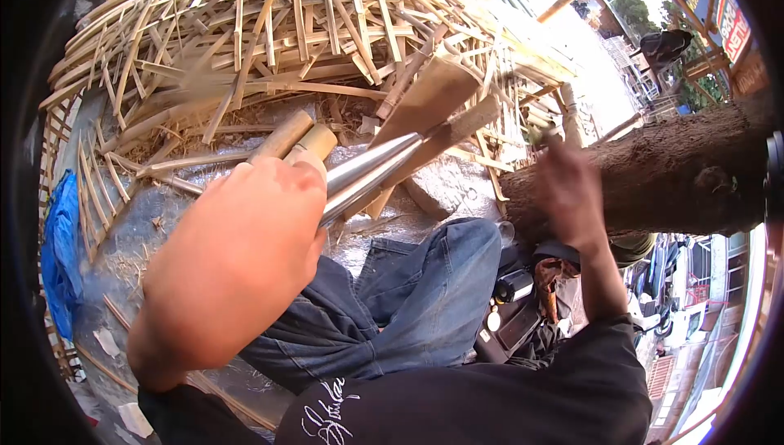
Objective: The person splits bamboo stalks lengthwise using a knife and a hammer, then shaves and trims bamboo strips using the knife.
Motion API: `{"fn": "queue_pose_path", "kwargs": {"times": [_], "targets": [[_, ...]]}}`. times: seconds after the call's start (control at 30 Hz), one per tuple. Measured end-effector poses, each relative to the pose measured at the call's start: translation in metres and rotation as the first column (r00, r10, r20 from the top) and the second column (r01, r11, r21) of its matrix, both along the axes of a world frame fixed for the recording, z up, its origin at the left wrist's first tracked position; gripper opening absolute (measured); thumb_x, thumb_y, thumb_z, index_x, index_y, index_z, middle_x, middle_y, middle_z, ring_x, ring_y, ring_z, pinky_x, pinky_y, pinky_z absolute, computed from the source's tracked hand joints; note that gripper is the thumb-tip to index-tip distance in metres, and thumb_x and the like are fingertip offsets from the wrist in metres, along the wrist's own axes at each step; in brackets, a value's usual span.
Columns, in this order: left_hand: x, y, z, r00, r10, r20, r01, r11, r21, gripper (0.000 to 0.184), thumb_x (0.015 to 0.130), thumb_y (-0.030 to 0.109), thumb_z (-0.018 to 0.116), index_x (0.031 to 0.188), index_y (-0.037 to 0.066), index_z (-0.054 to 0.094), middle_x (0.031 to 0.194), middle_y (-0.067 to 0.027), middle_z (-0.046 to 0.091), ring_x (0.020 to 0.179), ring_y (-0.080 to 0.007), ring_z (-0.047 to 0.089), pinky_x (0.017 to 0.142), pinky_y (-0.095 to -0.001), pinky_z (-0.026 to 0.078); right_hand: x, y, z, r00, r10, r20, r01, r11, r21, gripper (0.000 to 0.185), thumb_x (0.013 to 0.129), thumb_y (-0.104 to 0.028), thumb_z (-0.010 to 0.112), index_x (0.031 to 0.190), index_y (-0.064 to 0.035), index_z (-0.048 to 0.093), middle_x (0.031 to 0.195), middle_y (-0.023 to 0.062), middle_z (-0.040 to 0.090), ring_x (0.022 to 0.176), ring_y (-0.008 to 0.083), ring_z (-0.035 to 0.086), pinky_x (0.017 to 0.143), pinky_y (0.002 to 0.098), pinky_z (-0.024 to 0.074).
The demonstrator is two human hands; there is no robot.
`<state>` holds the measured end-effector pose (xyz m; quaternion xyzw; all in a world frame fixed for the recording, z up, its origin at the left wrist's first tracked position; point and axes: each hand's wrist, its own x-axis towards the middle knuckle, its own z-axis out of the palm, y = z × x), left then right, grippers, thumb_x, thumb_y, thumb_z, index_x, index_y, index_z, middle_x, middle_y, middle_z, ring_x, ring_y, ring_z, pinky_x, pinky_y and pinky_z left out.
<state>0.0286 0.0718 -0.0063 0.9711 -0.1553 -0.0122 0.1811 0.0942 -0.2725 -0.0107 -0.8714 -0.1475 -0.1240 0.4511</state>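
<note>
Nearest the camera is my left hand (233, 253), curled into a fist and gripping a shiny strip (371, 161), which runs out past my fingers on a slant, away from me and to the right; the hold itself is hidden behind my knuckles. Just beyond my fist, two short bamboo ends (286, 135) stick up side by side, and I cannot tell if I hold them too. At the strip's far end it meets, or overlaps, a broad piece of bamboo (433, 98), tilted, with a narrower piece (465, 126) alongside.

My right hand (569, 192) is raised, well apart from the left, and appears in front of a thick log (661, 171) at the right edge of the floor (175, 220). It is too blurred for me to tell whether it is closed or holding anything.

Across the floor's far edge spreads a tangled heap of bamboo strips (314, 28). Blue plastic (61, 253) lies by the left edge. My bent legs in jeans (425, 290) fill the near edge, below the strip.
</note>
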Motion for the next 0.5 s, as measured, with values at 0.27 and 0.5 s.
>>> {"fn": "queue_pose_path", "kwargs": {"times": [0.27,0.5], "targets": [[0.005,0.007,-0.010,0.999,-0.033,0.010,0.033,0.999,-0.034,0.037,0.081,0.010,0.068,0.111,-0.006,0.053,0.086,-0.0219,0.062,0.088,-0.0396,0.059,0.081,-0.0478,0.047,-0.001,0.016,0.011,0.975,0.193,0.109,-0.219,0.766,0.604,0.042,0.104,-0.041,0.043,0.094,-0.0028,0.057,0.055,-0.0021,0.036,0.042,0.0079,0.034,0.039,0.0270,0.0264],[0.011,0.012,-0.028,0.999,-0.044,0.023,0.046,0.994,-0.099,0.031,0.081,0.010,0.068,0.104,-0.006,0.054,0.087,-0.0212,0.062,0.089,-0.0387,0.060,0.082,-0.0465,0.047,-0.021,0.034,0.018,0.966,-0.134,-0.222,0.149,0.988,0.049,0.041,0.101,-0.042,0.050,0.094,-0.0029,0.062,0.060,-0.0015,0.046,0.047,0.0050,0.042,0.040,0.0212,0.0277]]}}
